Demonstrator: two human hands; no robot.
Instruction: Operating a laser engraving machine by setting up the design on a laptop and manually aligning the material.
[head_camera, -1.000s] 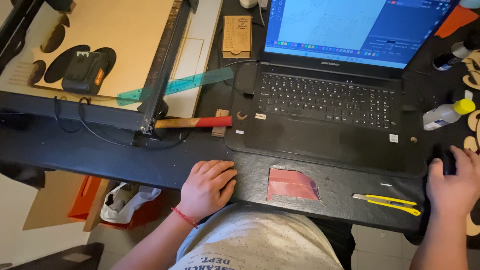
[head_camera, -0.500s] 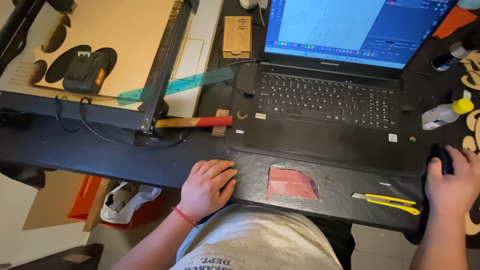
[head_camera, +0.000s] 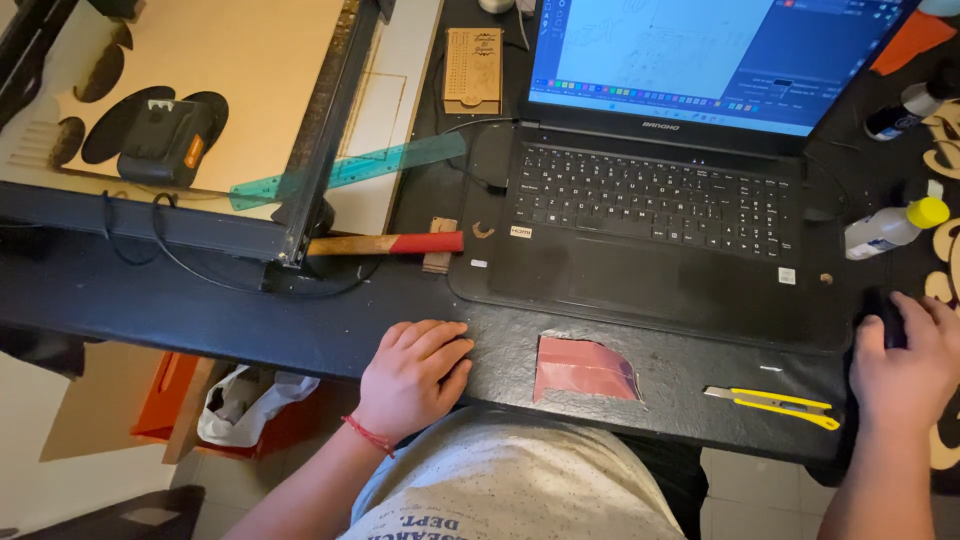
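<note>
My right hand (head_camera: 905, 365) curls over the dark mouse (head_camera: 884, 322) at the desk's (head_camera: 250, 320) right edge, beside the laptop (head_camera: 660, 230). My left hand (head_camera: 412, 375) rests flat, holding nothing, near the red sandpaper (head_camera: 583, 368).

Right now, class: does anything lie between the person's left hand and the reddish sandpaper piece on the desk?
Nothing visible does. The left hand rests on the desk edge, and only bare dark surface separates it from the reddish sandpaper piece beside it.

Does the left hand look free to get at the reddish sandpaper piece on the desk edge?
Probably yes. The left hand rests flat on the black desk, holding nothing, and the sandpaper piece lies just beside it with only bare desk between them.
</note>
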